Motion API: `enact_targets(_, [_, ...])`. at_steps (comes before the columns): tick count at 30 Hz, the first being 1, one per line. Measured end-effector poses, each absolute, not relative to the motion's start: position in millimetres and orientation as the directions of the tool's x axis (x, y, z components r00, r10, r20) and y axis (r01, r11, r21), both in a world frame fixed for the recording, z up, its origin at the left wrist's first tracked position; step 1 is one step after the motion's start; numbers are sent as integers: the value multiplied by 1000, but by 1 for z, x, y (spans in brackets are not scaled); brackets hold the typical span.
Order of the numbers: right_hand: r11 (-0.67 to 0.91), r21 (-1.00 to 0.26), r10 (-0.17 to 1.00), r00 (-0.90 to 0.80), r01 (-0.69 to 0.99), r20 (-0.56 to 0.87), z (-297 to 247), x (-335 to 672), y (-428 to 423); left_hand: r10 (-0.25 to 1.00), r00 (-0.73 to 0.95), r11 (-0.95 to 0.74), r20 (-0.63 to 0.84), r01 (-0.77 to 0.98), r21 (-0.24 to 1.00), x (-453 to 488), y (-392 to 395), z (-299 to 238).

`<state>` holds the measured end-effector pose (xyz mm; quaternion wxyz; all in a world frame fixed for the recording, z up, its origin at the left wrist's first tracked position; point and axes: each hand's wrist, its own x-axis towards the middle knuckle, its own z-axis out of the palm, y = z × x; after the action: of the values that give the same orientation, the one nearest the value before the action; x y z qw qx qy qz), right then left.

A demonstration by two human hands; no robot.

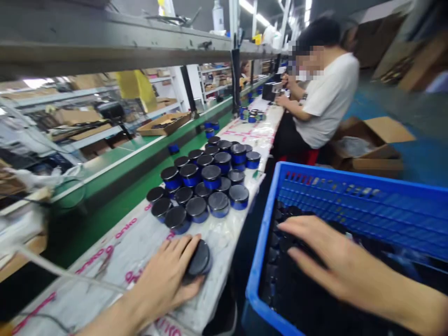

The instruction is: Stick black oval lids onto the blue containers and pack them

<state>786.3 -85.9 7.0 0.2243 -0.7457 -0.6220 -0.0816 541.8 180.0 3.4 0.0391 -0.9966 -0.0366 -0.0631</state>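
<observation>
My left hand (168,277) rests on the plastic-covered bench (140,242) and grips a blue jar with a black lid (199,258) that stands there. Just beyond it stands a tight cluster of several more blue jars with black lids (206,182). My right hand (325,261) reaches down into a blue plastic crate (266,224) at my right, fingers spread over the dark jars (280,252) inside. Whether those fingers hold one is hidden in the dark.
A green conveyor belt (115,205) runs along the left of the bench under metal shelving. A person in a white shirt (325,98) works at the far end, with more jars (254,115) before them. An open cardboard box (371,144) sits on the blue floor.
</observation>
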Motion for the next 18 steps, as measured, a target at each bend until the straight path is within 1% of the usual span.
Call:
enact_targets(1, [58,-161,920,10,985,393,19,761,-57,124,989,-992,77,126,-29,541,180,11])
enact_targets(2, [195,-96,926,-151,976,345,27,738,-31,184,982,-983,31,184,24,539,182,19])
enact_targets(3, [284,-38,914,-258,958,314,32,718,-7,246,969,-966,8,245,78,535,186,28])
enact_targets(4, [352,16,886,-339,936,316,33,703,14,304,952,-945,12,300,127,531,192,37])
enact_targets(5, [380,61,870,-379,923,315,31,692,32,350,936,-926,39,339,163,527,200,46])
enact_targets(6, [395,98,857,-405,913,319,26,685,49,381,921,-914,80,362,185,523,209,53])
enact_targets(8, [406,123,850,-423,906,313,16,677,76,406,902,-907,145,377,187,521,229,60])
enact_targets(9, [404,111,856,-418,908,304,11,675,87,406,901,-909,153,379,175,524,239,60])
enact_targets(12, [378,18,881,-366,926,299,1,662,110,399,906,-914,141,381,142,543,261,47])
enact_targets(13, [357,4,890,-342,934,301,0,657,112,396,907,-916,146,378,135,550,265,40])
enact_targets(15, [322,21,900,-313,947,305,3,648,104,377,911,-924,170,357,137,562,267,28])
enact_targets(17, [296,61,900,-300,953,317,12,649,80,332,920,-941,208,309,137,569,266,18])
enact_targets(18, [268,55,904,-271,962,331,19,656,63,306,920,-950,243,279,139,572,265,15])
